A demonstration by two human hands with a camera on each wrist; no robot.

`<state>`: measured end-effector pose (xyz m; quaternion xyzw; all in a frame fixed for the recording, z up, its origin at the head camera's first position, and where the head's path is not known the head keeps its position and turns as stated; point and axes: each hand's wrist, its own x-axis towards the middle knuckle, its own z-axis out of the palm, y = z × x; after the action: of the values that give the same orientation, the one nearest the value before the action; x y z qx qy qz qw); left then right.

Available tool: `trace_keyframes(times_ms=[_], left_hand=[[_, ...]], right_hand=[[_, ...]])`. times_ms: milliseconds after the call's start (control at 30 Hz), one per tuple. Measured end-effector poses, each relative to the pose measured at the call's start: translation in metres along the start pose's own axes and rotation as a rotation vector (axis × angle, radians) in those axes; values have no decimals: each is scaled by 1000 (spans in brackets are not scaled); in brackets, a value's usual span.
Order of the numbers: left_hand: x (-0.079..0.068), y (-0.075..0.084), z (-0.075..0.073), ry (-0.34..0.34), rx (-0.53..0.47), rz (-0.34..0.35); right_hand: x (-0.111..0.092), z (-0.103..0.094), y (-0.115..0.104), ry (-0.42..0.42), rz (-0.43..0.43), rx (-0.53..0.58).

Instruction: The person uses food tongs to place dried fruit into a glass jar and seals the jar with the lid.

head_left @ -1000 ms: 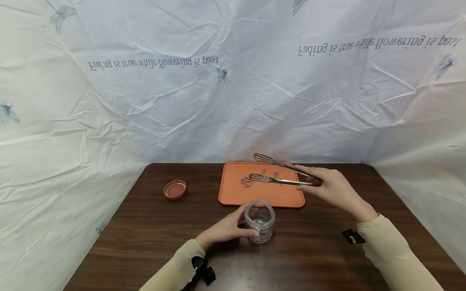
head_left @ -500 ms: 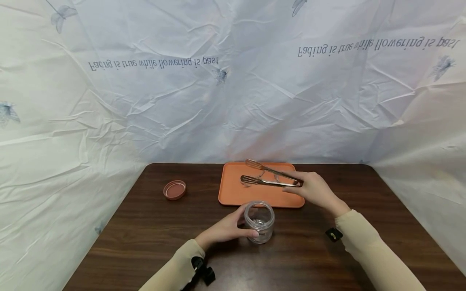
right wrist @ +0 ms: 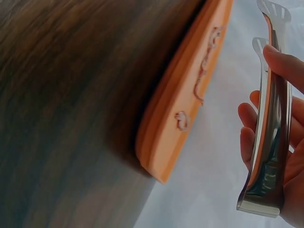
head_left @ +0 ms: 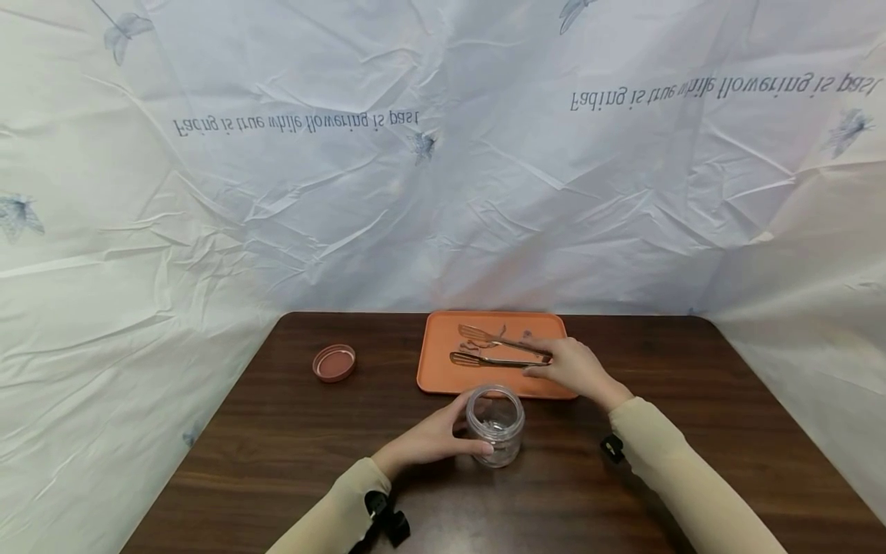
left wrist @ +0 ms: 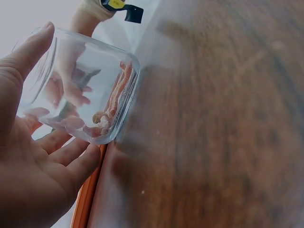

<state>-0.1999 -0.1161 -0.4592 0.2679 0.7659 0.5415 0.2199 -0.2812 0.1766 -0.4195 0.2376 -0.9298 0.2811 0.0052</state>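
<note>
My left hand (head_left: 432, 440) grips a clear, lidless jar (head_left: 507, 446) standing on the table, thumb on the near side and fingers round the far side. A few reddish dried strips (left wrist: 116, 95) lie at the bottom of the jar in the left wrist view. Over the orange tray (head_left: 439, 383), my right hand (head_left: 573, 365) holds metal tongs (right wrist: 273, 152) with slotted ends. The tongs' arms are spread, tips pointing left, close over the tray. Several similar curled strips (right wrist: 204, 66) lie on the tray, partly hidden by the tongs in the head view.
A reddish-brown round lid (head_left: 334, 363) lies on the dark wooden table (head_left: 291, 438), left of the tray. Behind the table hangs a white printed cloth (head_left: 332, 192), which also lines both sides.
My right hand has moved left and down with the tongs, bringing their tips from above the tray to close over its left part. The left hand and jar have stayed in place.
</note>
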Motion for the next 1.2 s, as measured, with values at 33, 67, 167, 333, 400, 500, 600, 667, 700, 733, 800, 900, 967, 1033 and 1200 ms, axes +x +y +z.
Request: trace_keyframes(times_ms=[33,67,167,333,400,500,600,667,700,733,800,900,967,1033,1200], left_hand=[[0,-1,0,1,2,3],[0,-1,0,1,5,6],[0,-1,0,1,8,11],[0,0,0,2,8,10],[1,0,0,2,0,6],[1,0,0,6,-3,3],[1,-1,0,6,-6,4],[1,-1,0,7,-3,3],[1,-1,0,7,-2,4],[1,-1,0,9,-1,4],[1,-1,0,9,0,7],[1,-1,1,9,-4,9],[1,-1,0,8,-9,6],[2,-1,1,6,-9,7],[1,-1,0,3,-9,10]], right_hand=[[1,1,1,-4,-1,1],[2,3,2,-6,-2,5],[5,5,5,-23,5,14],[9,6,7,-46,30,-13],[10,7,8,-54,36,-23],[11,8,9,-68,39,-31],[12,10,9,-76,45,-33],[13,11,9,-83,61,-24],[13,11,9,-83,67,-20],[14,12,8,-84,70,-14],[15,12,8,-85,74,-5],[17,13,9,-83,65,-4],[18,14,10,-87,68,-3],[19,15,11,-93,78,7],[21,14,12,-105,88,33]])
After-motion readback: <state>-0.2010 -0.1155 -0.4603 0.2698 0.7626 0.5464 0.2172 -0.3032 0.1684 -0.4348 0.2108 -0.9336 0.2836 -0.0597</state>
